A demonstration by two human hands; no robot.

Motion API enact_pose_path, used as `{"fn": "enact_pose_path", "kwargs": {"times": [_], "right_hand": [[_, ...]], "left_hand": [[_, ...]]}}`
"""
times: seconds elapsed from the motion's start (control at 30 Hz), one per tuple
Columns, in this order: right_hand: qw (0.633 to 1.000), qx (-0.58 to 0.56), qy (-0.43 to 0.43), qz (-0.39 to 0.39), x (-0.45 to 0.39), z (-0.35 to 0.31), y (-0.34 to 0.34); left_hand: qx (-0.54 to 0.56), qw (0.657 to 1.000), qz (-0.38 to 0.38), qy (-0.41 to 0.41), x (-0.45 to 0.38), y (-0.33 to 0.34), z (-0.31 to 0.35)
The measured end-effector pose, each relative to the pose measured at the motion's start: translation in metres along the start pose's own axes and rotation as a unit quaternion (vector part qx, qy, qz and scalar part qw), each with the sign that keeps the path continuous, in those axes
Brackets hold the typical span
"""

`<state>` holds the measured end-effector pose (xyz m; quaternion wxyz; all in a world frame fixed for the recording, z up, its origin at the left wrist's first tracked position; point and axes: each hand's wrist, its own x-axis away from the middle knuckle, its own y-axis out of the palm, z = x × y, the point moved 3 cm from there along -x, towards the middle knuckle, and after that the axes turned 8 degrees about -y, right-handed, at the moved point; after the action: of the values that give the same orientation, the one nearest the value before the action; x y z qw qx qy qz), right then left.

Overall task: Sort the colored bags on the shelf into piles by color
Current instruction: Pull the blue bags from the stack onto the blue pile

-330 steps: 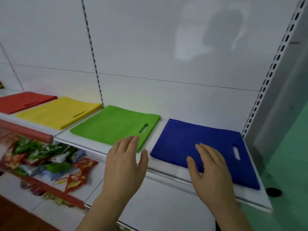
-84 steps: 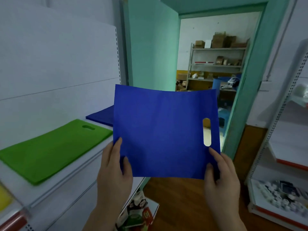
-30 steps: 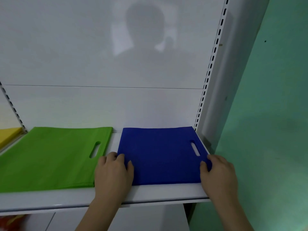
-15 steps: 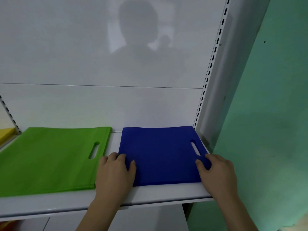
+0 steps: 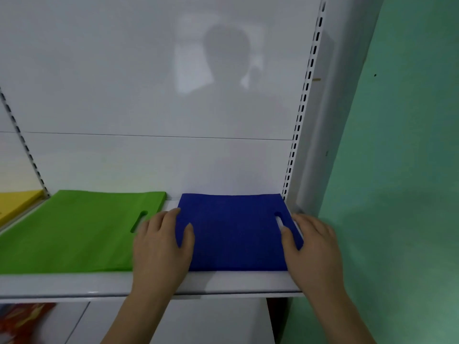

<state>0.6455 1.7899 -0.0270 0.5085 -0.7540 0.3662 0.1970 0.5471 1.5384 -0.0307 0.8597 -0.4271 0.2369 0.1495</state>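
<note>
Blue pile [image 5: 236, 232] sits mid-frame, long axis left-right, between my hands: left hand [image 5: 161, 247] and right hand [image 5: 313, 244] lie flat, fingers relaxed, bracketing its short edges, gripping nothing.

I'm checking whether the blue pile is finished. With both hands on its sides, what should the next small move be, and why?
Probably lift both hands away. The blue pile already lies flat on the shelf, apart from the green pile, with its edges looking even. The left hand and right hand only rest at its two sides, thumbs on top, so little seems left to square up.
</note>
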Motion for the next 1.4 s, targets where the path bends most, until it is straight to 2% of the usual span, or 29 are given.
{"fn": "enact_pose_path", "kwargs": {"times": [0.2,0.47,0.63,1.0,1.4], "right_hand": [[0.993,-0.095,-0.06,-0.047,0.006,-0.022,0.009],[0.964,-0.198,-0.134,-0.119,0.026,-0.098,0.049],[0.936,-0.251,-0.196,-0.153,0.05,-0.169,0.072],[0.884,-0.297,-0.304,-0.196,0.113,-0.363,0.111],[0.83,-0.343,-0.374,-0.23,0.179,-0.55,0.165]], "left_hand": [[0.029,0.999,0.023,-0.032,0.028,-0.03,-0.002],[-0.074,0.991,0.052,-0.102,0.064,-0.097,-0.057],[-0.092,0.977,0.085,-0.17,0.084,-0.152,-0.106],[-0.152,0.943,0.157,-0.251,0.112,-0.287,-0.224],[-0.227,0.897,0.151,-0.347,0.132,-0.381,-0.372]]}}
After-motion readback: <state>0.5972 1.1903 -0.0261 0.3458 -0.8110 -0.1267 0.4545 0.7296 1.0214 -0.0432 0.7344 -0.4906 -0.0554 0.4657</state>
